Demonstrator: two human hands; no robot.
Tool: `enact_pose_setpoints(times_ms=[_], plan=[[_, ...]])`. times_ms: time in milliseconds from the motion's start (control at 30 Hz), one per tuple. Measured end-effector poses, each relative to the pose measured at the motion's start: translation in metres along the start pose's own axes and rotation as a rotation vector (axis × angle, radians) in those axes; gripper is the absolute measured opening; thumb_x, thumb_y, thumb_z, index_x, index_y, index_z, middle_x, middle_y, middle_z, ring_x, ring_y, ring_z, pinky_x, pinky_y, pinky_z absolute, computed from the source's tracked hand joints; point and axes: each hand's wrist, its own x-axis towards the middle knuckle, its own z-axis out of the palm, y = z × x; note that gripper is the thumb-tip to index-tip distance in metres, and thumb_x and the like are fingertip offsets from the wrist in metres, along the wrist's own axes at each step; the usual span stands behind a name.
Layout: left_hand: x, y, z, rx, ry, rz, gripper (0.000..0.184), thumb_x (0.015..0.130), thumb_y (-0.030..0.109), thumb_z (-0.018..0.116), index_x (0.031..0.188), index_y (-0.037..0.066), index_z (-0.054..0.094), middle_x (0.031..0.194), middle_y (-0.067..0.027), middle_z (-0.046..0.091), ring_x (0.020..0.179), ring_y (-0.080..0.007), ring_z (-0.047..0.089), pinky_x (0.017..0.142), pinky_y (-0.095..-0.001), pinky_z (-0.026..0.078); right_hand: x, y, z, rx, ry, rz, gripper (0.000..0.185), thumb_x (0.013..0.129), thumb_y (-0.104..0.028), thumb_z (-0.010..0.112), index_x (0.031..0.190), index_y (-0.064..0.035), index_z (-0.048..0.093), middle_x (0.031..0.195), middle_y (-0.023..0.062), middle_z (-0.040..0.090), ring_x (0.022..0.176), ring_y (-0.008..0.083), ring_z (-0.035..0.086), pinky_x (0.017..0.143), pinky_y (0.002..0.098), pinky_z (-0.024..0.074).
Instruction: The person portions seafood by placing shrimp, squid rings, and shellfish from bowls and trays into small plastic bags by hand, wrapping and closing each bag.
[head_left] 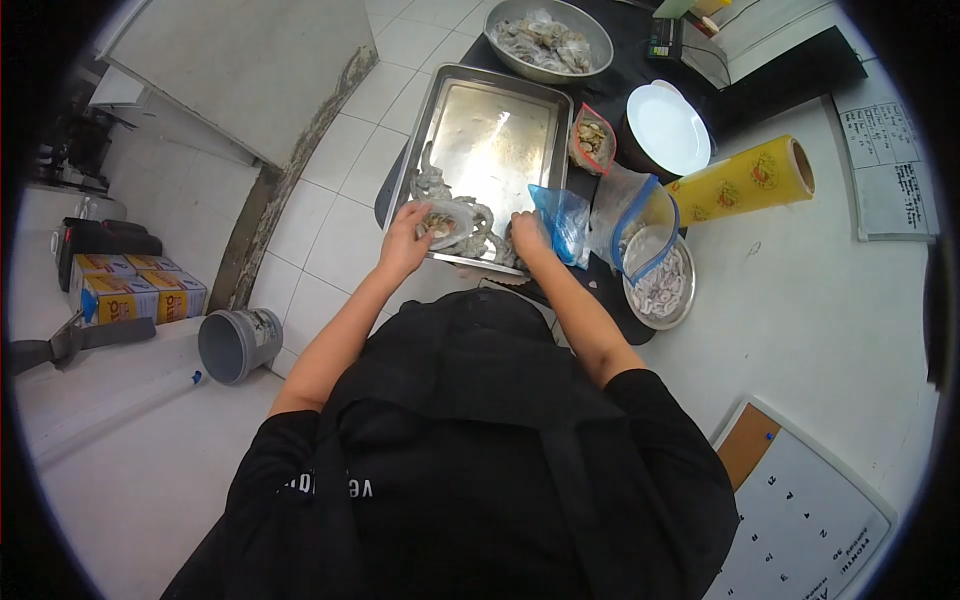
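Observation:
My left hand (406, 240) holds a small clear plastic bag (445, 226) with pieces of food in it, over the near left part of a metal tray (500, 108). Its fingers are closed on the bag's left side. Greyish shrimp (484, 243) lie along the tray's near edge. My right hand (530, 238) is closed at the near right part of the tray, beside the shrimp. What its fingers hold, if anything, is too small to make out. Just right of it lies a blue plastic bag (566, 226).
Behind the tray stands a metal bowl (607, 62) of bagged food. To the right are a red-edged zip bag (593, 142), a white plate (668, 128), a yellow film roll (745, 182), an open blue-edged zip bag (632, 222) and a bowl of sliced food (660, 290). A grey bucket (238, 345) stands at left.

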Motion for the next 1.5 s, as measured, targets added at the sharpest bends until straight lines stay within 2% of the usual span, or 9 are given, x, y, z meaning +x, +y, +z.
enact_pose_setpoints(times_ms=[233, 300, 433, 533, 600, 767, 1033, 1233, 1500], plan=[[-0.002, -0.002, -0.002, -0.006, -0.002, -0.033, 0.048, 0.073, 0.003, 0.064, 0.121, 0.001, 0.056, 0.122, -0.0154, 0.051, 0.109, -0.0313, 0.053, 0.091, -0.0334, 0.044, 0.003, 0.016, -0.027, 0.107, -0.128, -0.116, 0.022, 0.072, -0.009, 0.059, 0.094, -0.0058, 0.062, 0.094, 0.0191, 0.059, 0.09, 0.0368, 0.057, 0.082, 0.0424, 0.047], [-0.003, -0.01, 0.002, 0.084, 0.047, 0.054, 0.05, 0.073, 0.005, 0.065, 0.122, 0.006, 0.056, 0.119, -0.0109, 0.052, 0.072, -0.019, 0.055, 0.069, -0.0292, 0.047, -0.003, 0.027, -0.029, 0.102, -0.159, -0.231, 0.025, 0.071, -0.008, 0.06, 0.096, -0.0075, 0.063, 0.095, 0.0184, 0.059, 0.092, 0.0365, 0.057, 0.083, 0.0428, 0.0468], [-0.001, -0.013, 0.005, 0.09, 0.041, 0.067, 0.05, 0.073, 0.005, 0.065, 0.122, 0.005, 0.056, 0.12, -0.0115, 0.052, 0.077, -0.0205, 0.056, 0.071, -0.0301, 0.047, -0.017, 0.027, -0.031, -0.057, -0.162, -0.431, 0.032, 0.069, -0.007, 0.061, 0.101, -0.0091, 0.063, 0.096, 0.0161, 0.058, 0.095, 0.0351, 0.057, 0.085, 0.0434, 0.0465], [-0.002, -0.006, 0.006, 0.089, 0.018, 0.049, 0.049, 0.074, 0.005, 0.065, 0.122, 0.003, 0.055, 0.12, -0.0124, 0.051, 0.083, -0.0225, 0.056, 0.074, -0.0306, 0.047, -0.014, 0.017, -0.032, -0.105, -0.218, -0.375, 0.031, 0.069, -0.009, 0.062, 0.1, -0.0091, 0.064, 0.1, 0.0158, 0.058, 0.1, 0.0343, 0.056, 0.085, 0.0443, 0.047], [-0.002, 0.011, 0.001, 0.017, -0.044, -0.076, 0.047, 0.074, 0.004, 0.063, 0.12, 0.001, 0.056, 0.121, -0.0155, 0.051, 0.105, -0.0312, 0.055, 0.089, -0.0338, 0.045, -0.009, 0.018, -0.018, -0.126, -0.219, -0.322, 0.032, 0.069, -0.009, 0.063, 0.101, -0.0086, 0.063, 0.099, 0.0165, 0.059, 0.099, 0.0345, 0.057, 0.084, 0.0437, 0.0476], [-0.004, 0.002, 0.009, 0.019, 0.003, 0.012, 0.05, 0.073, 0.004, 0.063, 0.122, 0.001, 0.055, 0.121, -0.0166, 0.05, 0.105, -0.0318, 0.054, 0.09, -0.0339, 0.044, -0.009, 0.025, -0.022, -0.087, -0.277, -0.296, 0.034, 0.07, -0.011, 0.063, 0.103, -0.0055, 0.06, 0.094, 0.0215, 0.062, 0.093, 0.0349, 0.06, 0.082, 0.0424, 0.0485], [-0.006, -0.002, 0.014, 0.029, -0.037, -0.029, 0.059, 0.071, 0.004, 0.064, 0.128, 0.003, 0.049, 0.128, -0.0193, 0.047, 0.115, -0.034, 0.049, 0.099, -0.0357, 0.04, -0.006, 0.037, -0.041, 0.41, -0.217, -0.229, 0.03, 0.083, -0.013, 0.05, 0.109, 0.0006, 0.056, 0.087, 0.0201, 0.062, 0.084, 0.0305, 0.061, 0.075, 0.0397, 0.048], [-0.007, -0.015, 0.023, -0.139, -0.021, 0.007, 0.068, 0.071, 0.007, 0.067, 0.135, 0.006, 0.044, 0.134, -0.0141, 0.045, 0.071, -0.0194, 0.055, 0.067, -0.0285, 0.048, -0.018, -0.014, -0.086, 1.227, -0.457, 0.083, 0.02, 0.091, -0.008, 0.047, 0.109, -0.0038, 0.056, 0.092, 0.0048, 0.062, 0.085, 0.0148, 0.061, 0.075, 0.033, 0.0527], [-0.009, -0.014, 0.018, -0.085, -0.054, 0.01, 0.07, 0.071, 0.008, 0.068, 0.136, 0.006, 0.042, 0.135, -0.0149, 0.044, 0.074, -0.0198, 0.056, 0.068, -0.0286, 0.048, -0.02, -0.04, -0.107, 1.5, -0.523, 0.095, 0.02, 0.089, 0.002, 0.049, 0.109, -0.0022, 0.052, 0.098, 0.0072, 0.06, 0.088, 0.0182, 0.061, 0.078, 0.0357, 0.0552]])
